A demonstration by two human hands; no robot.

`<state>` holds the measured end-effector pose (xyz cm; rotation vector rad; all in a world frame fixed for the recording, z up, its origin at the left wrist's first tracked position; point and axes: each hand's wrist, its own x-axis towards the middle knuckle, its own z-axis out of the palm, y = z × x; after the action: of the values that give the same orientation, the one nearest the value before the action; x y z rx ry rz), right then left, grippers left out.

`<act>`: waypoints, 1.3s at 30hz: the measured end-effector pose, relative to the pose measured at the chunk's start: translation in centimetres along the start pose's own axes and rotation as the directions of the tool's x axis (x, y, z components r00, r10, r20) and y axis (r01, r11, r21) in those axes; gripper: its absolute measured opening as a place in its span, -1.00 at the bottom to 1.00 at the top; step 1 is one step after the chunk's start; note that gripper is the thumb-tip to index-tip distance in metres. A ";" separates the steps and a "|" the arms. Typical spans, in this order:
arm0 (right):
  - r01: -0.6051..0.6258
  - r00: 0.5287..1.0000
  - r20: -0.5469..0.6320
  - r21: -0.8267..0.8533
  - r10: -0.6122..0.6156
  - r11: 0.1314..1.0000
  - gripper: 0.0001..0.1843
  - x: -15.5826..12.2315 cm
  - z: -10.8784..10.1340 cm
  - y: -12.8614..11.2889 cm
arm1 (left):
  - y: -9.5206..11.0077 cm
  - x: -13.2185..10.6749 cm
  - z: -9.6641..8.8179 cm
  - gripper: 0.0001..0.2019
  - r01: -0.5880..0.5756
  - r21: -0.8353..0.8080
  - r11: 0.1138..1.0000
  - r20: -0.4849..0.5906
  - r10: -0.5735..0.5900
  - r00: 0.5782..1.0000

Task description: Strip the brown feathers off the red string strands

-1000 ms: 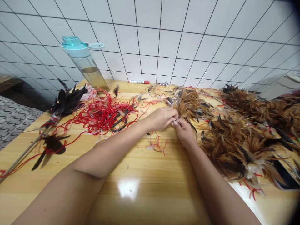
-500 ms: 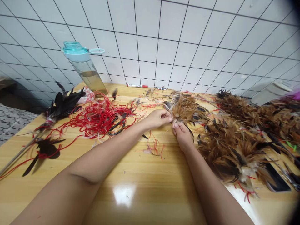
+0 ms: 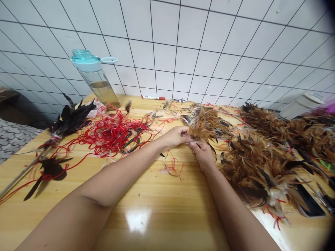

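Note:
My left hand (image 3: 178, 136) and my right hand (image 3: 202, 153) meet above the middle of the table, fingertips touching or nearly so. Both are closed in a pinch on a small tuft of brown feathers (image 3: 195, 133), whose lower ends are hidden by the fingers. Directly behind them lies a loose pile of brown and dark feathers (image 3: 209, 118). Short red string scraps (image 3: 172, 164) rest on the wood just below the left wrist.
A tangle of red string (image 3: 110, 134) with black-handled scissors (image 3: 131, 141) lies left; beyond stands a water bottle (image 3: 101, 87). Black feathers (image 3: 73, 116) are tied to a stick (image 3: 22, 176). Right are a large brown feather bundle (image 3: 251, 167) and a phone (image 3: 311, 202). A marker (image 3: 153, 98) lies by the wall.
My hands have drawn slightly closer together, the right shifting a little left. Brown feathers now show between the fingertips. The view has tilted up slightly.

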<state>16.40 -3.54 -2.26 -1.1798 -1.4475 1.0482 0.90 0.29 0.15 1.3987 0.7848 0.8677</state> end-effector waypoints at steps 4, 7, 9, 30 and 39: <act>-0.009 1.000 0.012 -0.010 0.009 1.000 -0.70 0.0 -0.2 0.1 | 0.6 -0.2 0.4 -0.67 0.001 -0.040 0.999 0.082 0.002 0.997; -0.012 1.000 0.000 0.025 0.012 1.000 -0.68 -0.1 -0.5 0.2 | 1.3 -0.1 0.1 -0.74 -0.052 -0.013 0.999 0.086 0.053 0.995; -0.051 0.998 -0.013 0.108 0.053 0.993 -0.66 -0.1 -0.5 0.0 | 1.4 0.1 -0.7 -0.82 -0.092 0.112 0.989 -0.086 0.102 0.991; -0.051 0.956 -0.216 0.537 0.197 0.842 -0.67 0.6 -0.6 -0.5 | -1.7 0.6 -2.9 -0.79 -0.105 0.888 0.448 -0.096 0.403 0.910; 0.004 0.964 -0.235 0.476 0.123 0.879 -0.61 0.6 -0.3 0.4 | 0.7 5.5 -3.1 -0.55 -0.046 0.983 0.177 -0.021 0.357 0.934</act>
<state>16.73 -2.88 -2.48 -0.9618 -0.8838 1.1601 0.85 6.56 0.94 2.6612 1.5455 0.7206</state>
